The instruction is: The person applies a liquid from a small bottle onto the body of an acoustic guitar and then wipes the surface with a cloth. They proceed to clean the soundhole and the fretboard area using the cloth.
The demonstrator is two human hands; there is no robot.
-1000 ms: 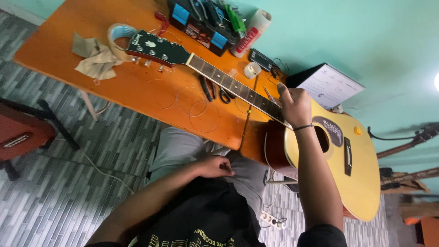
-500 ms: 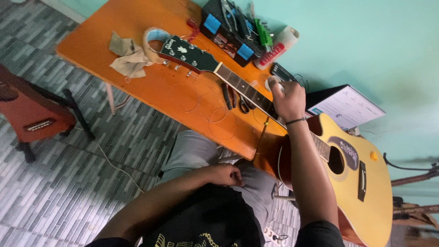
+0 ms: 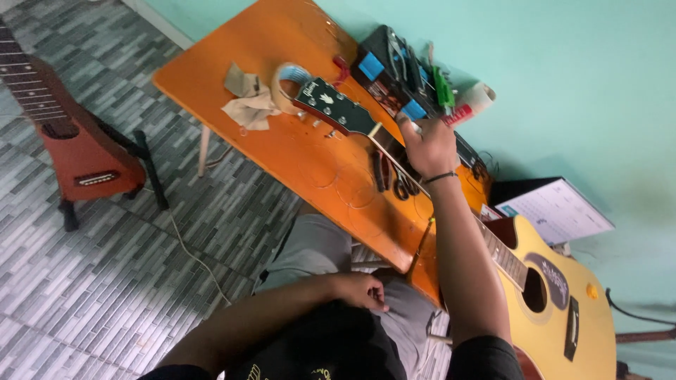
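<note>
Orange table (image 3: 296, 162) against a teal wall (image 3: 563, 84), over grey tiled floor (image 3: 105, 281).

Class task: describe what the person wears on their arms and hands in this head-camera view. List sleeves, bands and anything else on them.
Both forearms are bare. The right hand has a thin dark band around the wrist, and a short black sleeve starts at the upper arm. The left hand shows no ring, glove or band. The black shirt carries yellow print on the front.
</note>
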